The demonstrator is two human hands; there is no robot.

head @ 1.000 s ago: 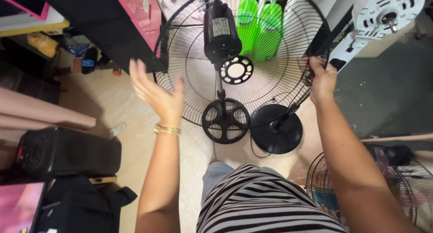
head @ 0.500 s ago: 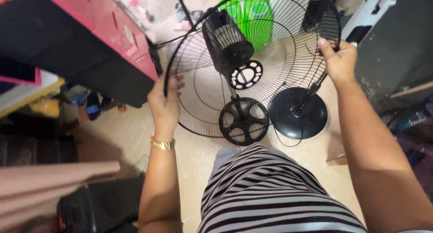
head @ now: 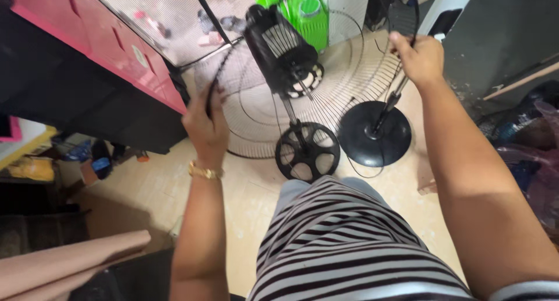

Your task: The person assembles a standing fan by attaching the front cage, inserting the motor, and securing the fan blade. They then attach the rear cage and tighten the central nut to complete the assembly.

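Note:
A large black wire fan guard (head: 349, 80) stands tilted in front of me, mounted on a black fan motor (head: 278, 45) atop a thin pole. My left hand (head: 204, 123) grips the guard's left rim. My right hand (head: 418, 57) grips its right rim. Below the motor, a black spoked round base (head: 307, 151) rests on the floor, and a solid black round stand base (head: 374, 133) sits beside it to the right.
A red and black cabinet (head: 99, 74) stands close on the left. Green plastic stools (head: 303, 13) are behind the fan. Another fan's parts (head: 533, 144) lie at the right edge. Tan boards (head: 70, 263) lie at lower left. The floor is pale tile.
My left hand went from raised and open to gripping the guard's left rim. My view shifted and the guard now sits higher and more tilted, with both hands on it.

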